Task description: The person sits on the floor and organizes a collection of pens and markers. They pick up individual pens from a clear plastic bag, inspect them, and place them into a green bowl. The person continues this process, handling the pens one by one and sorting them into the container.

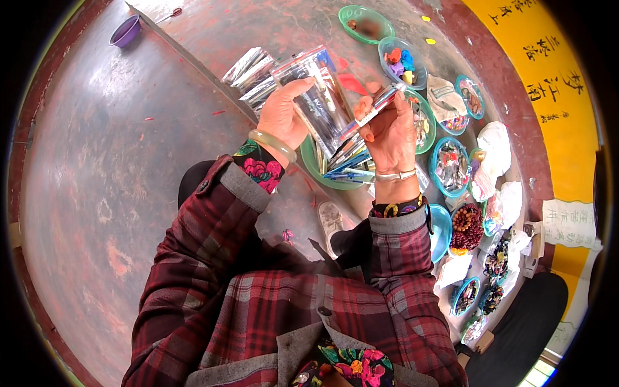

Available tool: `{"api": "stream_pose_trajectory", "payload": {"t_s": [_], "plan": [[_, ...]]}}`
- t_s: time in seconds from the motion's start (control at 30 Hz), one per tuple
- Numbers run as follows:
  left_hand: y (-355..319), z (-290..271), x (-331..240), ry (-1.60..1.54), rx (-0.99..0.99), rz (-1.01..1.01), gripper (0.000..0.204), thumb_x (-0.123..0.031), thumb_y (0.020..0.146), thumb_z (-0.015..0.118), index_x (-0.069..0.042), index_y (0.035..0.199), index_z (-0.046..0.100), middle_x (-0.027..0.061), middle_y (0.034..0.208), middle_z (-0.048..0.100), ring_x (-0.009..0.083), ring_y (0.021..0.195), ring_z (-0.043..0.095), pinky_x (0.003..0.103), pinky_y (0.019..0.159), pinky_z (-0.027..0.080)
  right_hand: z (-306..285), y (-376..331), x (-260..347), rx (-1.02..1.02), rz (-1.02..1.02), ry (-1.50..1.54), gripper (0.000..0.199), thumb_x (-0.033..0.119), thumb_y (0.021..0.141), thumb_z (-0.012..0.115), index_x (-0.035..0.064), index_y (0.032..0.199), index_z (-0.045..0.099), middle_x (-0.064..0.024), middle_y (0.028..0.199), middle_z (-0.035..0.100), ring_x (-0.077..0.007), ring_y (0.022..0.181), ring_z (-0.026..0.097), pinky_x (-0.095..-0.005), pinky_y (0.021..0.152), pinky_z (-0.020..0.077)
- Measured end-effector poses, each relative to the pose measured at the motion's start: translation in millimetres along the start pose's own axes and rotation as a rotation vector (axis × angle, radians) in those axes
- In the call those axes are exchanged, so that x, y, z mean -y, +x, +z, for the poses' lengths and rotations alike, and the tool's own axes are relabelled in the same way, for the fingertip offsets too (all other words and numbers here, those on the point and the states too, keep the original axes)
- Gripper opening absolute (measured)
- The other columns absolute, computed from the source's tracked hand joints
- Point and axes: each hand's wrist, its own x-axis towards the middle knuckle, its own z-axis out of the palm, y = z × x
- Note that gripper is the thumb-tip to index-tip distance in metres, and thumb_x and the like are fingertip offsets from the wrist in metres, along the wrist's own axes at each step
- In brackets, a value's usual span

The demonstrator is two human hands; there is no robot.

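My left hand [284, 116] grips a clear plastic bag [320, 106] by its left edge, thumb on top. Dark contents show through the bag, but I cannot make out what they are. In my right hand [394, 142], a few slim pens [379, 106] with reddish and blue parts lie pinched between thumb and fingers, slanting beside the bag's right edge. Below both hands sits a green basin [314, 169] holding loose pens [351, 161], several of them blue. A pile of similar filled clear bags [250, 71] lies just beyond my left hand.
To the right stand several basins: one with colourful pieces [401, 61], a blue one with small packets [450, 166], and one with dark red beads [467, 227]. A green bowl [366, 24] is farther off. A purple basin [125, 31] stands far left; a black seat [522, 335] is at lower right.
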Motion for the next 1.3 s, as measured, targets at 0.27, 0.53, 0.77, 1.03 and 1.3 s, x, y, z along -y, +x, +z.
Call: {"api": "stream_pose_trajectory", "payload": {"t_s": [0.27,0.53,0.77,1.03,1.3], "plan": [[0,-3,-1,0.003,0.04,-0.01,0.02,-0.004,0.085,0.057,-0.003,0.105,0.058,0.0093,0.099,0.066,0.0222,0.091,0.064,0.037,0.084,0.051,-7,2,-2,0.026,0.02,0.15,0.038,0.032,0.088,0.044,0.0008,0.107,0.054,-0.01,0.076,0.059,-0.0212,0.074,0.056,-0.0229,0.047,0.0369],[1,-2,0,-0.007,0.042,-0.001,0.02,-0.004,0.085,0.057,-0.002,0.105,0.058,0.0088,0.098,0.066,0.0226,0.091,0.064,0.039,0.084,0.051,-3,-2,1,0.046,0.012,0.252,0.036,0.027,0.086,0.046,-0.0007,0.109,0.052,-0.0103,0.086,0.057,-0.021,0.076,0.053,-0.0264,0.053,0.0387],[-7,11,-2,-0.025,0.095,0.03,0.023,-0.003,0.083,0.058,-0.003,0.106,0.057,0.0088,0.099,0.064,0.0239,0.092,0.063,0.041,0.084,0.051,14,-6,-2,0.077,-0.111,0.17,0.046,0.038,0.093,0.048,-0.002,0.114,0.052,-0.0111,0.086,0.056,-0.0212,0.079,0.051,-0.0253,0.054,0.0394],[-4,5,-3,-0.03,0.075,0.003,0.028,-0.004,0.083,0.058,-0.005,0.111,0.055,0.0086,0.104,0.063,0.0241,0.096,0.061,0.042,0.087,0.049,24,-12,-8,0.127,-0.16,0.028,0.044,0.043,0.093,0.05,0.0017,0.107,0.053,-0.0123,0.087,0.059,-0.0214,0.083,0.053,-0.026,0.056,0.0401],[-5,5,-2,-0.038,0.038,0.004,0.021,-0.007,0.084,0.057,-0.001,0.104,0.058,0.0116,0.098,0.065,0.0248,0.089,0.064,0.04,0.082,0.051,29,-12,-15,0.14,-0.157,-0.001,0.041,0.043,0.092,0.052,0.0036,0.103,0.054,-0.0124,0.087,0.06,-0.0198,0.079,0.055,-0.0261,0.058,0.0424]]}}
